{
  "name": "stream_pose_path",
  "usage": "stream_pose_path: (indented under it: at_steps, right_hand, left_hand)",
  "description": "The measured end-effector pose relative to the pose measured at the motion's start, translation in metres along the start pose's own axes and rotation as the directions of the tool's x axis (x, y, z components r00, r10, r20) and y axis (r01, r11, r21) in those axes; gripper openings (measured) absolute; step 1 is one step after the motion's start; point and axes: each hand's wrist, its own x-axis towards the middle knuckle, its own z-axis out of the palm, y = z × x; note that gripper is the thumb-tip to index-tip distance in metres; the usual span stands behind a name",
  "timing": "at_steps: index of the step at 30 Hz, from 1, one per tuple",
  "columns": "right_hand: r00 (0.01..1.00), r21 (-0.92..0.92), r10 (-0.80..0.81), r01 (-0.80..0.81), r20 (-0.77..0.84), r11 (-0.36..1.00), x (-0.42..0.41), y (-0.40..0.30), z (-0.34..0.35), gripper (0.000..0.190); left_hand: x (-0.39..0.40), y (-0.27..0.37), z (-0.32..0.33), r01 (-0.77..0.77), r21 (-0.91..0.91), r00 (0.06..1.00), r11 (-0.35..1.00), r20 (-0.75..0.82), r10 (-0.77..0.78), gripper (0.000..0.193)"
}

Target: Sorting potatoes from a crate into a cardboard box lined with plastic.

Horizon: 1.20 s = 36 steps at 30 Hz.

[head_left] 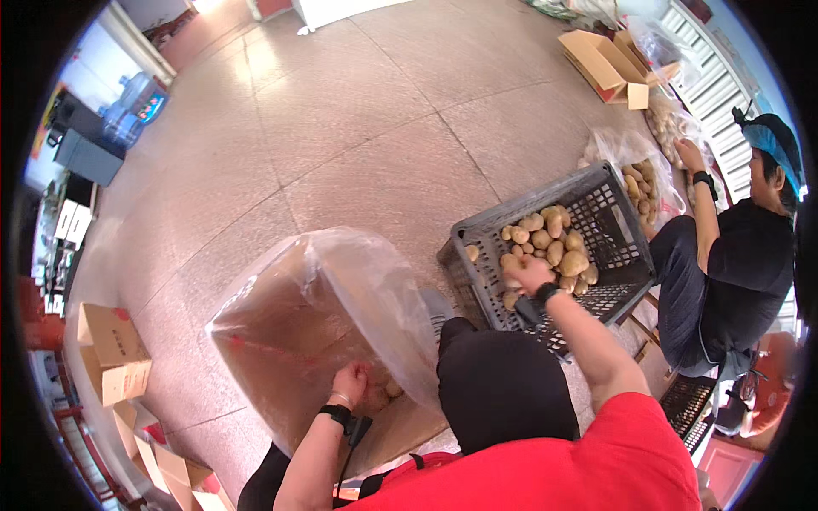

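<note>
My left hand [351, 382] is inside a cardboard box lined with a clear plastic bag [287, 345]. Its fingers are curled, and whether they hold anything is hidden. A few potatoes [393, 388] lie beside it, partly veiled by the plastic. To the right, my right hand [532, 276] reaches into a black slatted plastic crate [543, 185], its fingers touching the potatoes [555, 252] there. The hand is slightly blurred, so its grip does not show. The potatoes vary in size and are heaped in the crate's middle.
Another person [735, 268] sits at the right, a hand near bagged produce [671, 128]. A clear bag of potatoes [639, 185] stands behind the crate. Open cartons [604, 67] lie at back right, and more cartons [115, 351] at left. Water bottles [134, 108] stand far left.
</note>
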Motion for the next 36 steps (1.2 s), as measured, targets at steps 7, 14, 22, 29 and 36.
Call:
stream_pose_path:
  at_steps: [7, 14, 22, 29, 36]
  right_hand:
    - [0.908, 0.56, -0.323, 0.127, 0.267, 0.819, -0.059, -0.096, -0.093, 0.046]
    - [0.391, 0.122, -0.801, 0.863, 0.454, 0.49, -0.211, -0.241, -0.065, 0.041]
    - [0.16, 0.065, -0.871, 0.975, 0.464, 0.213, -0.3, -0.244, 0.007, 0.039]
    - [0.086, -0.052, -0.995, 0.995, 0.047, 0.084, -0.294, -0.199, -0.034, 0.028]
    - [0.724, -0.452, -0.69, 0.611, -0.014, 0.65, -0.244, -0.013, -0.129, 0.031]
  left_hand:
    - [-0.035, 0.139, -0.081, -0.026, -0.798, 0.998, 0.603, 0.011, 0.058, 0.028]
    - [-0.14, 0.26, -0.113, -0.054, -0.932, 0.902, 0.359, 0.109, 0.419, 0.054]
    - [-0.192, 0.26, -0.1, -0.081, -0.98, 0.942, 0.183, -0.015, 0.334, 0.054]
    - [-0.223, 0.187, -0.107, -0.012, -0.994, 0.987, 0.109, 0.006, 0.161, 0.039]
    - [-0.242, 0.121, -0.076, 0.153, -0.969, 0.985, 0.195, 0.135, -0.104, 0.031]
